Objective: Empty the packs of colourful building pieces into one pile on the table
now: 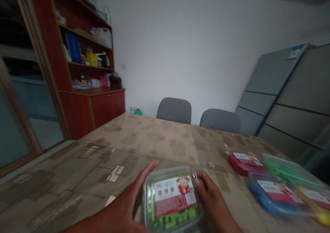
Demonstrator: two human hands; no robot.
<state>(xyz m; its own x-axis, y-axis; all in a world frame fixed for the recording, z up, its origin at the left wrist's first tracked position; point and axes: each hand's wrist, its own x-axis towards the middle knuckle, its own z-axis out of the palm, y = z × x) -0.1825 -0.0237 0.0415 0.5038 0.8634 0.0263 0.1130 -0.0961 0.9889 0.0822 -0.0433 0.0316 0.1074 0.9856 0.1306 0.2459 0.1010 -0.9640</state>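
A clear plastic container with small light-green pieces inside is near the front edge of my view. Its lid carries a white and red label with printed characters and a cartoon figure in a hat. My left hand holds it by the left side, one finger stretched along the wall. On the opposite side, my right hand grips the wall near the far corner with bent fingers. Parts of both hands are cut off or hidden by the container.
To the right on the patterned table stand similar containers: red, blue, green and yellow. Two grey chairs stand behind the table. A red shelf cabinet is at the left, grey cabinets at the right.
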